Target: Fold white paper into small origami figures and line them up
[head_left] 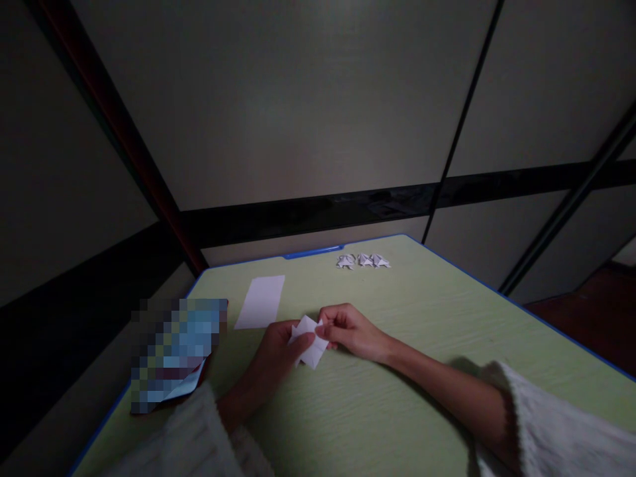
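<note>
Between my two hands is a small piece of folded white paper (314,356), creased and with pointed corners. My left hand (278,348) grips its left side, thumb lying across the front. On the other side, my right hand (348,328) pinches the upper right corner between thumb and fingers. The fingers behind the paper are partly hidden. A flat white sheet of paper (261,301) lies on the table just beyond my left hand. Farther back sit three small folded paper figures (365,260) in a row, two of them close together.
The light green table (422,305) has a blue edge and a blue strip (313,252) at its far side. A blurred-out, bluish flat object (181,351) lies at the left edge. Cabinet panels (308,112) with a dark band stand right behind the table.
</note>
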A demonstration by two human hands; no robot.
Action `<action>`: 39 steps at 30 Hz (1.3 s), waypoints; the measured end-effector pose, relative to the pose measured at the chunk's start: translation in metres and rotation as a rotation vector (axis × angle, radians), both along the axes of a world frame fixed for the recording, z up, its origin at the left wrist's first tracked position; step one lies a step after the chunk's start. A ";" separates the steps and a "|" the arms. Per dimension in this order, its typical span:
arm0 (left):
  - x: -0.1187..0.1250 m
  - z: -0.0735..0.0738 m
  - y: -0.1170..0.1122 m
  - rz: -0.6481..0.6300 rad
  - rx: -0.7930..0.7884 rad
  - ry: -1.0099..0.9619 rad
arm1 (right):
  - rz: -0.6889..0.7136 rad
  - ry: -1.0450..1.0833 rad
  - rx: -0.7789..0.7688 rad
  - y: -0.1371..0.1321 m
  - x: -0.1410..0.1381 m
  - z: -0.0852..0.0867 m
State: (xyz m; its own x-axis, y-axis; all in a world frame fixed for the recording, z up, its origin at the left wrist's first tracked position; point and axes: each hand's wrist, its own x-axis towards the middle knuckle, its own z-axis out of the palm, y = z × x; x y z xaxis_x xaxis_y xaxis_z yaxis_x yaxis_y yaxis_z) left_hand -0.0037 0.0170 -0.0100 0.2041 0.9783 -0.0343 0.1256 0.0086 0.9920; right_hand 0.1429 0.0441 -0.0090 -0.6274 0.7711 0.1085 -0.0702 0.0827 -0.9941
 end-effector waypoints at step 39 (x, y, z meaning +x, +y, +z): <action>0.000 -0.001 0.002 0.005 -0.029 -0.078 | -0.007 0.060 -0.050 0.002 0.000 -0.001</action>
